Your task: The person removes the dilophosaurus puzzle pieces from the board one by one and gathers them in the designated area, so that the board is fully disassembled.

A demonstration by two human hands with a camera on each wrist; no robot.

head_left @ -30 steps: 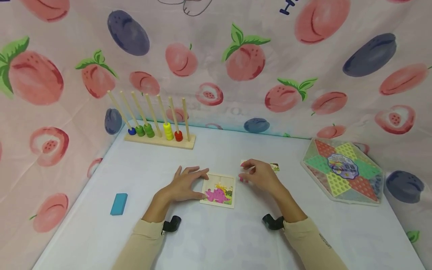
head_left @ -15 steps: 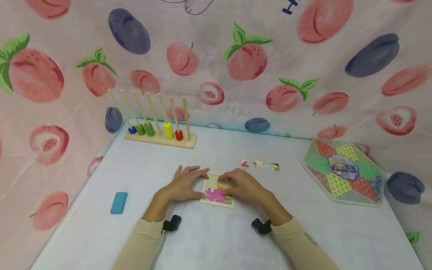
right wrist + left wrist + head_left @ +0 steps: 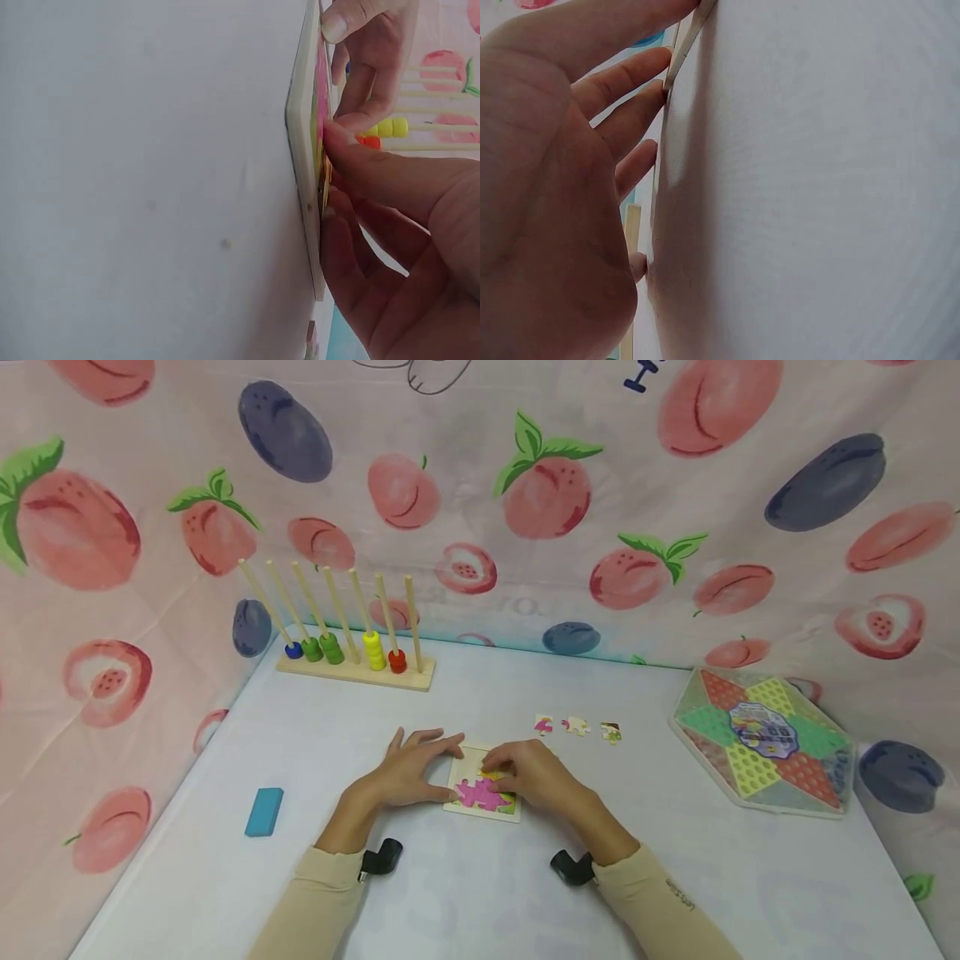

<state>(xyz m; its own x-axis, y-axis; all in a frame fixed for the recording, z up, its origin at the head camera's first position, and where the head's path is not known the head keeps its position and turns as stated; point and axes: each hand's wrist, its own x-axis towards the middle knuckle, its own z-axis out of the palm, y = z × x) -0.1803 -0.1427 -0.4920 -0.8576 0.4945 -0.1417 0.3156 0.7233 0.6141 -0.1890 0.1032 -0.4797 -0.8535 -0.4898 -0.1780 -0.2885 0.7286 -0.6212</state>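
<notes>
In the head view a small wooden puzzle board [image 3: 483, 814] with a pink dinosaur picture lies on the table, part of its upper area bare wood. My left hand [image 3: 408, 772] holds the board's left side, thumb at the lower corner and index finger at the upper one. Over the board's right half is my right hand [image 3: 536, 772], thumb and fingertips pinching a puzzle piece mostly hidden by them. The right wrist view shows the right thumb [image 3: 375, 161] low against the board's face. Three loose puzzle pieces [image 3: 577, 727] lie beyond the board to the right.
A wooden bead rack [image 3: 356, 672] with upright pegs stands at the back left. The blue block [image 3: 264, 812] lies at the left. At the right sits a hexagonal game box [image 3: 761, 739]. Fruit-patterned cloth [image 3: 480, 485] hangs behind the white table [image 3: 465, 902].
My right hand has moved left from beside the loose pieces onto the board, then shifted slightly there. The left hand stays at the board's left side.
</notes>
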